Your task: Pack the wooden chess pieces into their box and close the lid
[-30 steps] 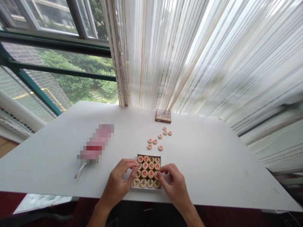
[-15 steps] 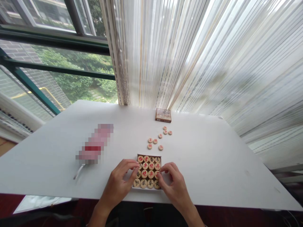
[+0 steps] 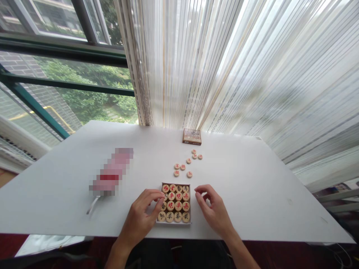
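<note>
An open shallow box [image 3: 176, 223] with a white rim holds rows of round wooden Chinese chess pieces [image 3: 171, 206] with red or black characters. My left hand [image 3: 143, 209] is closed at the box's left side, thumb and fingers bent over the rim and partly covering pieces of the left column. Just right of the box hovers my right hand [image 3: 211, 203], fingers loosely curled and holding nothing that I can see. Beyond the box, several loose chess pieces [image 3: 176, 173] lie scattered on the white table, their characters facing up.
A flat brown box [image 3: 192, 136] lies at the back of the white table [image 3: 238, 179], near the striped string curtain [image 3: 179, 67]. To the left is a blurred pink object [image 3: 112, 172] with a white strip. A window stands at the far left.
My right hand has let go of the red piece at the box's right edge and moved away to the right. The left hand stays put; the view has shifted slightly.
</note>
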The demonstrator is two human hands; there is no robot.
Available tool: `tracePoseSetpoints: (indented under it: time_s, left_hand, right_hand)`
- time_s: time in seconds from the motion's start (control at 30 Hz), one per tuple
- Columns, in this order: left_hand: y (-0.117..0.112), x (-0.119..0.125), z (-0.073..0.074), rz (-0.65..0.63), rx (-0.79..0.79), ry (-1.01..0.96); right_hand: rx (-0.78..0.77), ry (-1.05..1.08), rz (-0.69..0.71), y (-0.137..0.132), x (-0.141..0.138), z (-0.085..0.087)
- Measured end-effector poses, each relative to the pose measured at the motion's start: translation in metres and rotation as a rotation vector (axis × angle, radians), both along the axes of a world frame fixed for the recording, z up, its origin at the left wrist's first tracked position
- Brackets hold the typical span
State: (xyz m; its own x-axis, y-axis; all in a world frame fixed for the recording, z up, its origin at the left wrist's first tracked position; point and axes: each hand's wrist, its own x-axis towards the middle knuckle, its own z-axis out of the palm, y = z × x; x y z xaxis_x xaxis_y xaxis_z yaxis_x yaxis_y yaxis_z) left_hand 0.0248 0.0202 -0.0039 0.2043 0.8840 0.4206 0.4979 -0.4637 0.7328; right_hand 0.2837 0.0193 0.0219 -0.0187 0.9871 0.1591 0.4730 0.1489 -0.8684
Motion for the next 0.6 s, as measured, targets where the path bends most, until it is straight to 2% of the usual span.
tracePoseSetpoints:
  time_s: [0.13, 0.23, 0.33, 0.4, 0.5, 0.6]
  left_hand:
    - [0.008, 0.002, 0.011, 0.004, 0.026, -0.036]
    - [0.024, 0.01, 0.033, -0.043, 0.033, -0.029]
    - [0.051, 0.024, 0.058, -0.095, 0.01, -0.025]
    - [0.074, 0.036, 0.07, -0.128, 0.0, -0.008]
    - [0.11, 0.053, 0.076, -0.17, -0.016, 0.028]
    - [0.145, 0.064, 0.071, -0.248, -0.047, 0.057]
  right_hand:
    - [0.108, -0.085, -0.041, 0.04, 0.024, 0.013]
    - [0.2, -0.129, -0.066, 0.08, 0.038, 0.018]
    - [0.146, -0.243, -0.032, 0.12, 0.049, 0.015]
    - [0.14, -0.261, -0.045, 0.14, 0.054, 0.008]
    - [0.159, -0.276, -0.064, 0.158, 0.058, -0.006]
    - [0.199, -0.296, -0.056, 0.161, 0.06, -0.018]
